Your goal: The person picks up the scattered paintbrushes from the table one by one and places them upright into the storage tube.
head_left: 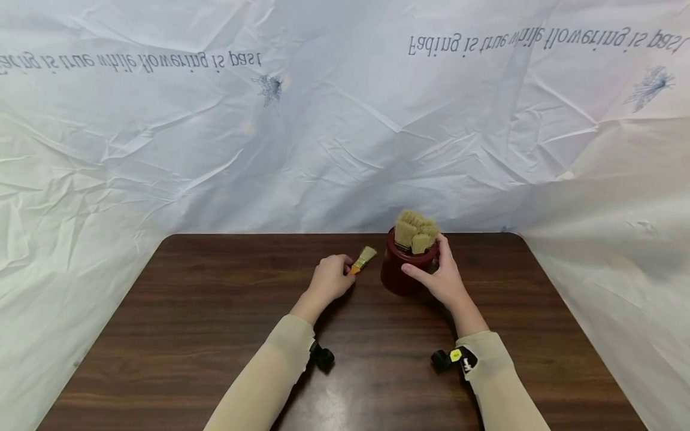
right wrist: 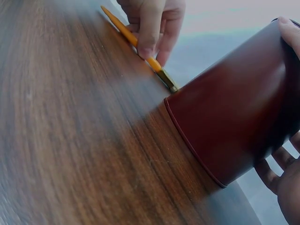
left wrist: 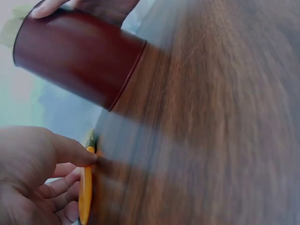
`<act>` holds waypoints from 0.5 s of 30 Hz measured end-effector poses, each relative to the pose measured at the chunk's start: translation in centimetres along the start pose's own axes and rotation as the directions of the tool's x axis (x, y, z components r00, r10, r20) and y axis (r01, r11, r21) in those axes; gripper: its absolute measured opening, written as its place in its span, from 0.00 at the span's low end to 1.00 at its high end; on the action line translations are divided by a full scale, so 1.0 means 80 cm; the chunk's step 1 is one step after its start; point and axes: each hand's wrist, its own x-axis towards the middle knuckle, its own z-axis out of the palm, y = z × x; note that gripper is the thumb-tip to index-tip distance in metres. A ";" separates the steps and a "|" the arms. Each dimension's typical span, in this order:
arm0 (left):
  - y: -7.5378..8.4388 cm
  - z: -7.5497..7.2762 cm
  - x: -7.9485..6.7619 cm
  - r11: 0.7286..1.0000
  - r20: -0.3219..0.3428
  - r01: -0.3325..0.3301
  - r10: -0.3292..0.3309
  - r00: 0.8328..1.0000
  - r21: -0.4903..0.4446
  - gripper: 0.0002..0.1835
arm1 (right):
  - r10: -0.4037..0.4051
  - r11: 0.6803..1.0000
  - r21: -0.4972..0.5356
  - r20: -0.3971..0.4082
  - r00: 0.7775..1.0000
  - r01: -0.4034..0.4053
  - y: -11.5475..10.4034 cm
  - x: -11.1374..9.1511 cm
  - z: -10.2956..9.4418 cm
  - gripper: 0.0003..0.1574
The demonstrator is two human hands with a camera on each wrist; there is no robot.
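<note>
My left hand (head_left: 330,278) pinches the orange handle of a paintbrush (head_left: 363,258) low over the table, its pale bristles pointing away and to the right. In the left wrist view the thumb and fingers hold the handle (left wrist: 86,192). To the right stands a dark red cylindrical pot (head_left: 396,276), with several bristle brushes (head_left: 415,229) upright in it, bristles up. My right hand (head_left: 444,278) grips the pot near its rim, thumb in front and fingers round the far right side. The right wrist view shows the pot's smooth wall (right wrist: 234,103); the handles inside are hidden.
A dark wood-grain table (head_left: 215,335) lies under both hands. White printed cloth (head_left: 323,149) hangs behind the table's back edge and along both sides. Each wrist wears a black camera (head_left: 324,358).
</note>
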 end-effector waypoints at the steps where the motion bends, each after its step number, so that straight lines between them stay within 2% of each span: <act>1: -0.002 -0.001 -0.001 1.000 -0.009 0.003 -0.004 1.000 -0.011 0.18 | 0.001 1.000 0.000 -0.001 1.000 -0.001 0.000 0.000 0.000 0.59; 4: -0.008 -0.003 -0.004 0.998 -0.045 -0.002 -0.001 0.999 -0.056 0.17 | 0.006 1.000 0.002 0.004 1.000 -0.006 -0.006 -0.002 0.000 0.59; 9: -0.015 -0.009 -0.008 0.985 -0.126 -0.058 0.038 0.991 -0.163 0.16 | 0.022 1.000 0.007 0.013 1.000 -0.022 -0.006 0.000 -0.001 0.60; 12: -0.018 -0.013 -0.005 0.962 -0.188 -0.090 0.041 0.981 -0.258 0.16 | 0.019 1.000 0.004 0.010 1.000 -0.019 0.000 0.002 -0.001 0.61; 15: -0.017 -0.020 -0.001 0.924 -0.250 -0.114 0.021 0.968 -0.364 0.15 | 0.009 1.000 0.001 0.006 1.000 -0.009 0.001 0.002 0.000 0.60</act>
